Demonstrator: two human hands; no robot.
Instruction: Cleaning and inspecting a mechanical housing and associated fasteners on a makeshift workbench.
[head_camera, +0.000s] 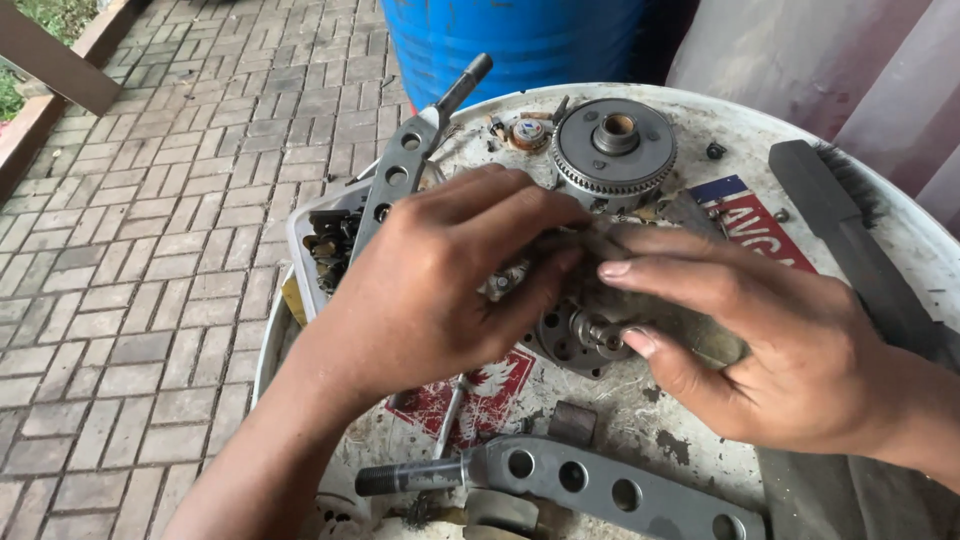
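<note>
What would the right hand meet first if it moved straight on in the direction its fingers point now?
The right hand points left, toward the left hand. Their fingertips nearly meet above the round metal part, so it would probably meet the left hand's fingers first; depth is unclear.

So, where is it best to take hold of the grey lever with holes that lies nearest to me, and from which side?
Probably by the flat drilled arm of the lever, from above, fingers across its two long edges. It lies flat on the drum top, clear of both hands; its threaded round end is thinner and likely harder to pinch.
</note>
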